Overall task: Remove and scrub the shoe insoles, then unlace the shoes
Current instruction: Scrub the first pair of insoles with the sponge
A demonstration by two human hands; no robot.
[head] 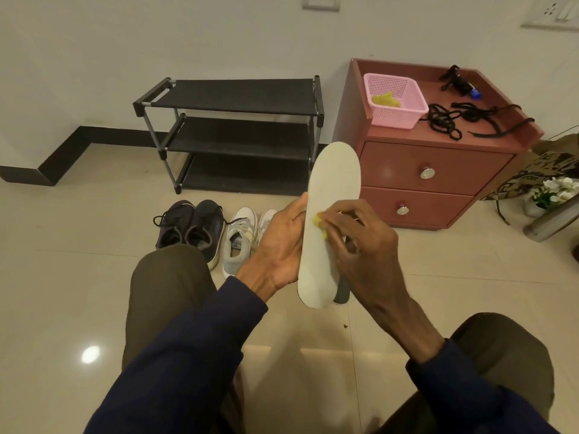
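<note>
The left hand is gripping the long off-white foam insole by its edge, the right hand is pinching a small yellow cloth at the insole's middle; overpressing risks buckling it free.

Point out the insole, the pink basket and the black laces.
insole [336,180]: head view, bare toe half.
pink basket [396,117]: head view, front wall.
black laces [438,118]: head view, tangled coil.
</note>
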